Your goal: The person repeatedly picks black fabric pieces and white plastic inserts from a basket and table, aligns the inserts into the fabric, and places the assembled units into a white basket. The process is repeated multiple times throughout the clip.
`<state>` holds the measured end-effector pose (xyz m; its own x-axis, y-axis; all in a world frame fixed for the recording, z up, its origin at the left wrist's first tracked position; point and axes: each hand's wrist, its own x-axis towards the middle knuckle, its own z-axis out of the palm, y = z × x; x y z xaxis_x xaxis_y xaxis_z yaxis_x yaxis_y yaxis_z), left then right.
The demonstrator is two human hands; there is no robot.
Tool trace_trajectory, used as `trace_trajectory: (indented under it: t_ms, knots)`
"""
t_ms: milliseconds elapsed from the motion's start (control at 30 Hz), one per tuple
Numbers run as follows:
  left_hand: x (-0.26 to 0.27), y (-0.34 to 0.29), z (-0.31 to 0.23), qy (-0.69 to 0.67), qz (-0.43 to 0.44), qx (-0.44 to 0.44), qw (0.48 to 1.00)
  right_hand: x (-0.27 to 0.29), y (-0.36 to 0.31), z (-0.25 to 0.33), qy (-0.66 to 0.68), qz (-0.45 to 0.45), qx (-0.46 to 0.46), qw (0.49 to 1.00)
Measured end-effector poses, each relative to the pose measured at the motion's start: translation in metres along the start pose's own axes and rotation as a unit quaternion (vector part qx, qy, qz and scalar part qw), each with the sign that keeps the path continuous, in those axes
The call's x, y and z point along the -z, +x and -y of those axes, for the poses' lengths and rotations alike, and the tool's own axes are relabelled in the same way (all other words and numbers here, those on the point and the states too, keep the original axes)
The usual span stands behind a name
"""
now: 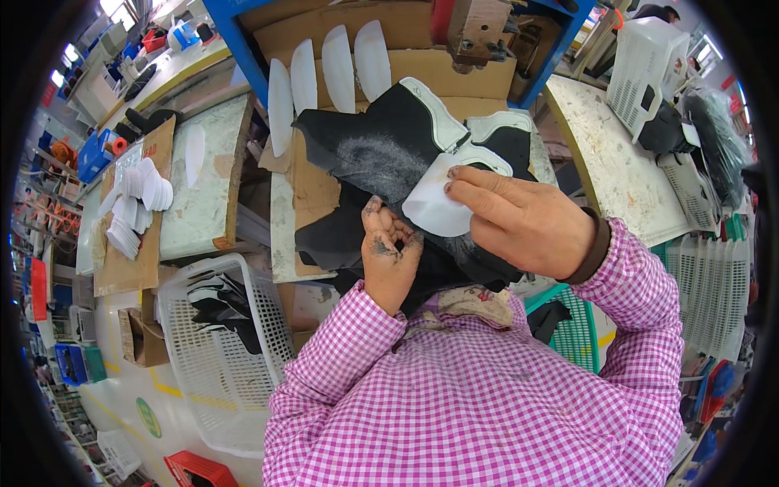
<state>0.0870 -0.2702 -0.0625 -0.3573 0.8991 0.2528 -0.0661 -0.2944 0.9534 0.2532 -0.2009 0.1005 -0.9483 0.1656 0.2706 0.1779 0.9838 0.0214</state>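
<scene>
My right hand (523, 215) grips a smooth white curved piece (434, 199), its fingertips on the upper face and its thumb hidden. This piece lies over black shoe-upper-like material (365, 138) that has white-edged parts (426, 101) at the top and a pale powdery patch in the middle. Close by on the left, my left hand (389, 256) is closed with fingers curled, dark smudges on its skin, against the black material. Whatever it may hold is hidden. More black pieces (329, 235) lie underneath.
Several white half-oval pieces (338, 69) stand against cardboard inside a blue machine frame (243, 45), beside a metal press head (479, 36). Stacked white pieces (138, 191) lie on cardboard at the left. A white basket (215, 381) and a green basket (580, 341) flank me.
</scene>
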Motion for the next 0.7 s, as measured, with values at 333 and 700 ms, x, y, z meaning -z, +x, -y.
trace_trajectory:
  t_ms: [333, 700]
  knots:
    - [0.001, -0.002, 0.005, 0.023, 0.003, -0.023, 0.999, -0.001, 0.014, 0.005, -0.065, 0.015, 0.031, 0.997]
    - [0.001, -0.001, 0.003, -0.008, 0.003, -0.007, 1.0, -0.01, 0.011, 0.004, -0.012, 0.027, 0.003, 1.0]
